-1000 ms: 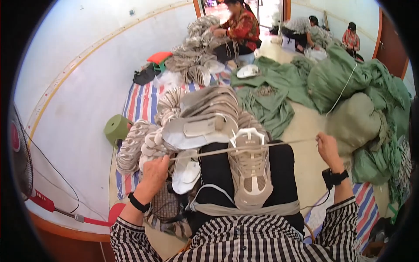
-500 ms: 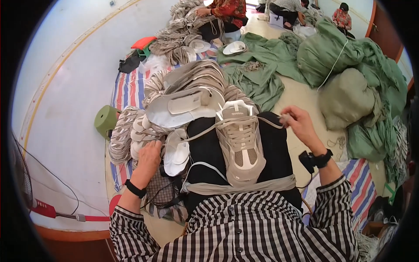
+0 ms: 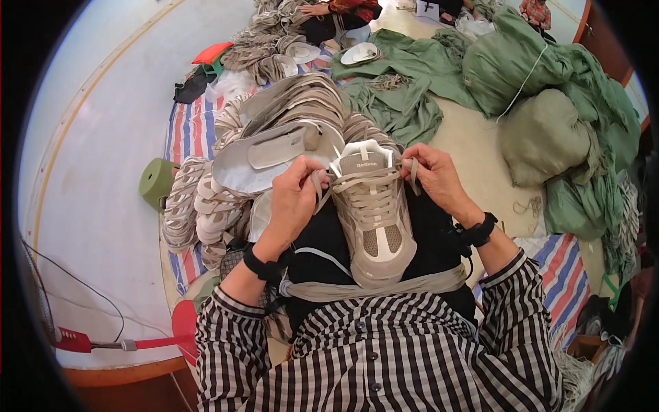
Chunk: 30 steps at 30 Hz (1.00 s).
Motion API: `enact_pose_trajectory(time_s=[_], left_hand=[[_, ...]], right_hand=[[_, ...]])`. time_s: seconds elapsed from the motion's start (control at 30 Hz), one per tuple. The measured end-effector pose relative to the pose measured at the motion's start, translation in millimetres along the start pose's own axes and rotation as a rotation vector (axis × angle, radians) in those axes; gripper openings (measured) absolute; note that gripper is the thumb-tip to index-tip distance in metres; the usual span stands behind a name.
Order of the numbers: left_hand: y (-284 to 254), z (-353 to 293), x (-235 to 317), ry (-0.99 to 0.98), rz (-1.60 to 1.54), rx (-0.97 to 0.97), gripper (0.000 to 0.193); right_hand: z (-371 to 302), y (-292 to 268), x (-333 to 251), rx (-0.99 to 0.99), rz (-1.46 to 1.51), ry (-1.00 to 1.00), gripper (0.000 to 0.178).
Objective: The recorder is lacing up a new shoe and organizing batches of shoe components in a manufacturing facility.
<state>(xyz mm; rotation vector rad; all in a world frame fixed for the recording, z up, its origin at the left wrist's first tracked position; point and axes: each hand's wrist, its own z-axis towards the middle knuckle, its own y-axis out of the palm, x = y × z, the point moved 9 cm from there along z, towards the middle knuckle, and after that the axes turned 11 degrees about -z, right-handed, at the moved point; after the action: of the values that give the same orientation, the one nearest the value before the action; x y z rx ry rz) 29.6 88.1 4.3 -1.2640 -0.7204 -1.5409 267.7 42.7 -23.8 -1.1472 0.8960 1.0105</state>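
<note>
A beige and white sneaker upper (image 3: 377,220) lies across my lap, its toe toward my waist. Flat laces cross its front in several rows. Up by the tongue, my left hand (image 3: 295,196) is closed on one end of the shoelace (image 3: 320,189), beside the upper's left edge. On the opposite side my right hand (image 3: 436,178) pinches the other lace end, close to the top eyelets. A strip of grey cloth (image 3: 374,286) stretches across my lap just below the toe.
Stacked shoe uppers (image 3: 288,103) rise ahead and to the left, next to a green stool (image 3: 158,184). Green cloth sacks (image 3: 515,69) fill the far right. Striped sheeting (image 3: 559,275) covers floor on both sides. Other people sit at the far end.
Both hands have come inward to the top of the upper; the left moved up and right from beside the pile. The long loose lace across the upper is now drawn in.
</note>
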Motion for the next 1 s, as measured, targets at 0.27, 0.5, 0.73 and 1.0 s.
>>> enact_pose_trajectory(time_s=[0.27,0.5,0.73,1.0], left_hand=[[9.9,1.1,-26.8,-0.189,-0.141,-0.023,0.003],[8.6,-6.5,-22.9,-0.11,-0.208,0.028,0.005],[9.9,-16.2,-24.7,-0.126,-0.197,-0.016,0.009],[7.2,-16.3,-28.8,-0.089,-0.241,0.037,0.005]], right_hand=[[-5.1,-4.0,11.1,0.09,-0.055,0.046,0.005],[-10.3,-1.5,-18.5,0.128,-0.331,-0.149,0.005],[-15.7,1.7,-47.2,0.161,-0.561,-0.329,0.008],[-4.3,26.5,-71.1,-0.023,-1.048,-0.529,0.012]])
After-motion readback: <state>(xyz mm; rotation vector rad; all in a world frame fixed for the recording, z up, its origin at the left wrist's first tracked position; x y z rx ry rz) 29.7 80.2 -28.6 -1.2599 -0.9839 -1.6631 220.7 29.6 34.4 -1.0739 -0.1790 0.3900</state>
